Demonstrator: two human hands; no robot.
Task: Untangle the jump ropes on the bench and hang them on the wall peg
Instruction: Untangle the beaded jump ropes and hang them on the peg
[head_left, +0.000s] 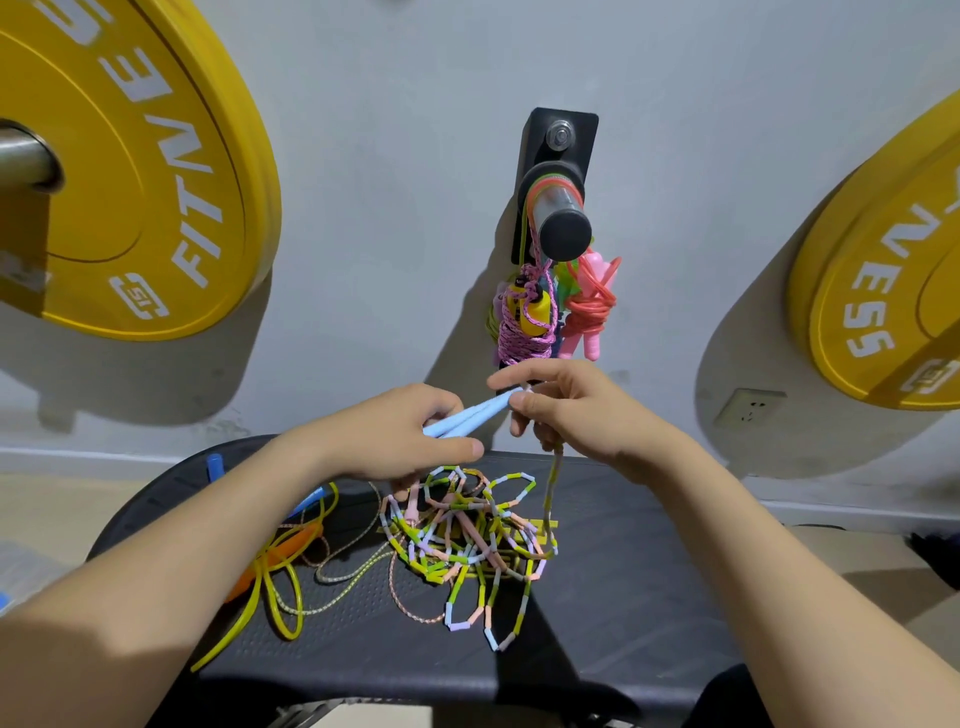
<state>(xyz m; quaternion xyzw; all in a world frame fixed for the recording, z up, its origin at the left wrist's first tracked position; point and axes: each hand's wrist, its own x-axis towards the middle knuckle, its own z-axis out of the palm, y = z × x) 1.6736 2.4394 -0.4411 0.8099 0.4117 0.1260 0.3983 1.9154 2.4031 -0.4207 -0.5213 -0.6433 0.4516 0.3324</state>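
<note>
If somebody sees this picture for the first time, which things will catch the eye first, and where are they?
The two big yellow weight plates at the wall's left and right edges stand out first. Between them, the wall peg carries bundled ropes. Below, the left hand grips pale blue handles while the right hand pinches the beaded rope above the tangle on the bench.

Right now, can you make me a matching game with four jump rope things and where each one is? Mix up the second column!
Things:
1 pale blue handles
2 pink braided rope
3 yellow rope
4 beaded rope

Places:
A hanging from the wall peg
B heaped in the middle of the bench
C held in the left hand
D lying on the bench's left side

Pairs: 1-C, 2-A, 3-D, 4-B.
</note>
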